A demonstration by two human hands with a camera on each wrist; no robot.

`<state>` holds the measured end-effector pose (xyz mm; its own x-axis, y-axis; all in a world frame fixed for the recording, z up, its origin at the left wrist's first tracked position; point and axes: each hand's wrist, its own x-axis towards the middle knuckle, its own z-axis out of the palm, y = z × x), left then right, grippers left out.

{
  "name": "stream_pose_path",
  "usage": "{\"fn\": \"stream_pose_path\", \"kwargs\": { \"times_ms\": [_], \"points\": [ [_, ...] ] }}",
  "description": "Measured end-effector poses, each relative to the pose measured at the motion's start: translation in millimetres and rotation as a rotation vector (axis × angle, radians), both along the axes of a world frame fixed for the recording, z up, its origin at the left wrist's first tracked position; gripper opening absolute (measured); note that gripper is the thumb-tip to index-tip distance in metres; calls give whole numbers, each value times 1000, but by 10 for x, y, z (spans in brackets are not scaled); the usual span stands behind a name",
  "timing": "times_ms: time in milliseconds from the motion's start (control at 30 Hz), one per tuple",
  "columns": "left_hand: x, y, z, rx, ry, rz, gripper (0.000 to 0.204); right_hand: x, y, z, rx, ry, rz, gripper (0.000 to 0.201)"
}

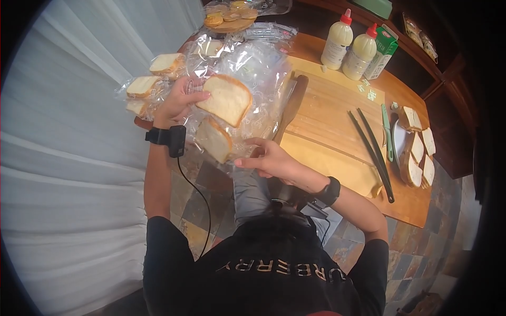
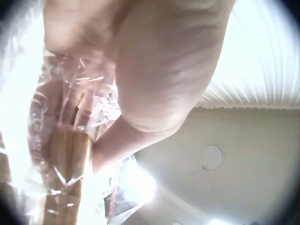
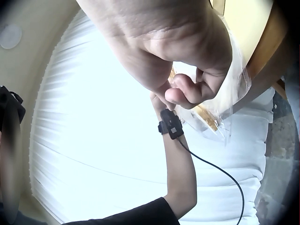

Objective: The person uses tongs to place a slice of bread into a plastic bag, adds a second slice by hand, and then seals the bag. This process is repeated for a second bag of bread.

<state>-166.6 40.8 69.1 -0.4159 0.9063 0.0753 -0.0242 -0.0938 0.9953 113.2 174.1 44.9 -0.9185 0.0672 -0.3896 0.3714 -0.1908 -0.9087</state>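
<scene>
My left hand grips a slice of white bread with the thumb over its edge, and crinkled clear plastic lies around it. Just below, a second bread slice sits inside a clear plastic bag. In the left wrist view, brown crust shows through the film beside the thumb. My right hand pinches the lower edge of the bag, its thumb and index finger close by the second slice. The right wrist view shows those fingertips curled, with the film behind them.
Wrapped bread lies at the left near a white curtain. A wooden board bears a wooden spatula and dark tongs. Two bottles and a green carton stand behind; bread pieces lie right.
</scene>
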Motion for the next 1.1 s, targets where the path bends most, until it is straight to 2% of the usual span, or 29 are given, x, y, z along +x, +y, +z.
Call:
{"fn": "stream_pose_path", "kwargs": {
  "times_ms": [67,133,200,267,367,400,467,533,600,667,767,833,1000,1067,1100],
  "points": [
    [112,40,64,76,-55,37,56,-54,2,-71,143,84,20,67],
    [374,105,225,209,-137,97,54,-60,11,-59,135,106,-37,63],
    [452,127,239,225,-152,110,54,-52,32,-36,127,125,-97,59],
    [505,127,240,241,-170,121,53,-21,64,5,-129,185,-178,46],
    [556,106,225,231,-196,157,55,50,82,128,-169,192,-200,36],
    [562,97,208,241,-202,160,54,64,83,162,-168,189,-201,36],
    [583,81,167,250,-209,161,53,73,86,209,-221,219,-355,39],
    [603,52,108,246,-155,258,50,64,151,169,-243,217,-361,41],
    [625,18,37,258,-147,267,47,58,167,169,-268,218,-363,43],
    [686,-10,17,269,-138,274,44,67,157,236,-436,203,-426,42],
    [839,-8,-16,339,-139,249,39,115,245,165,-403,166,-326,49],
    [912,-1,-42,372,-117,346,35,121,245,156,-429,188,-336,50],
    [910,-13,-104,359,-218,403,39,240,320,241,-520,209,-285,54],
    [948,-4,-68,344,-276,431,41,279,378,172,-860,357,-156,57],
    [961,3,-48,327,-313,449,41,295,386,166,-858,358,-158,57]
  ]
}}
